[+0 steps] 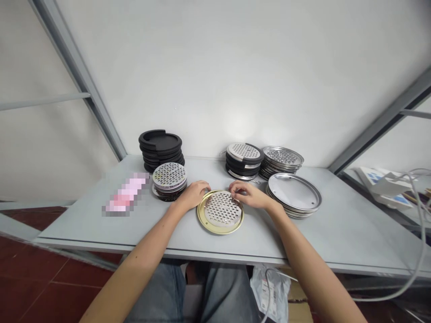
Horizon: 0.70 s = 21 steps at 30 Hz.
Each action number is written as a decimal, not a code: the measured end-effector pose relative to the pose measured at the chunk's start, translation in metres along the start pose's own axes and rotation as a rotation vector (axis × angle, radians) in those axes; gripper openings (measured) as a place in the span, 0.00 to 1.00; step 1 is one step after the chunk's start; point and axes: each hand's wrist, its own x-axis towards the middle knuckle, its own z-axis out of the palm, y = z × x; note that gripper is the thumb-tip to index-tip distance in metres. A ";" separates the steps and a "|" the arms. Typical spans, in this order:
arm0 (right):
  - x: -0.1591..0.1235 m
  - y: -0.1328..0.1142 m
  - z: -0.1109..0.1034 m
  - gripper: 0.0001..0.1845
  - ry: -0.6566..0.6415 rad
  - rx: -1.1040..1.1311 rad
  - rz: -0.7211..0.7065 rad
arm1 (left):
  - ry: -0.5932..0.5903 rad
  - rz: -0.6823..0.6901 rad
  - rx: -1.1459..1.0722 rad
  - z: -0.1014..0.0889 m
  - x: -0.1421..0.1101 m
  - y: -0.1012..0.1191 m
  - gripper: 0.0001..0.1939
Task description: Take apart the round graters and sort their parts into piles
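Observation:
A round gold-rimmed tray [202,216] lies flat on the grey table [336,229] in front of me, with a perforated silver disc [222,209] seated inside it. My left hand [193,194] rests curled on the tray's far left edge. My right hand [247,194] has its fingers curled and pinched at the disc's far right edge. Both hands touch the same tray and disc.
At the back left is a stack of black rings [160,148], with a stack of perforated discs [169,179] in front. Right of centre stand a mixed stack [244,160], perforated trays [283,160] and plain silver trays [293,194]. A blurred pink item [126,194] lies left.

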 end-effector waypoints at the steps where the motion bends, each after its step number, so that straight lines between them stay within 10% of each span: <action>1: 0.000 0.001 0.000 0.12 0.004 -0.010 -0.011 | 0.009 -0.012 0.002 0.000 0.000 -0.001 0.17; 10: -0.002 0.004 -0.001 0.11 -0.010 0.013 0.003 | 0.099 -0.030 -0.014 0.002 -0.001 0.007 0.13; 21: -0.003 0.008 -0.006 0.08 0.016 -0.020 0.010 | -0.291 0.159 -0.009 -0.006 -0.015 0.051 0.63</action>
